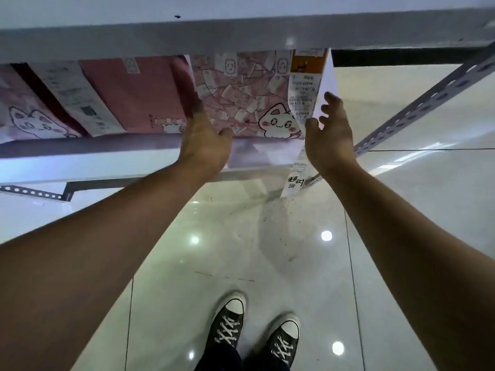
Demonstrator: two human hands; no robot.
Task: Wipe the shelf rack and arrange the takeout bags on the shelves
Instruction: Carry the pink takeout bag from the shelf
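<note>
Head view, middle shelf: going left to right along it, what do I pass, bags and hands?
Pink cat bag at the left edge → plain pink bag with a receipt → left hand → patterned cat bag → long hanging receipt → right hand → perforated rack upright.

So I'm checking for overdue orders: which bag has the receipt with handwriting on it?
The rightmost patterned cat bag, between the two hands: its long receipt hangs below the shelf edge with black handwriting. The other bags' receipts show none.

Takeout bags [235, 95] stand side by side on the shelf [107, 159] — another shelf [241, 36] above.
</note>
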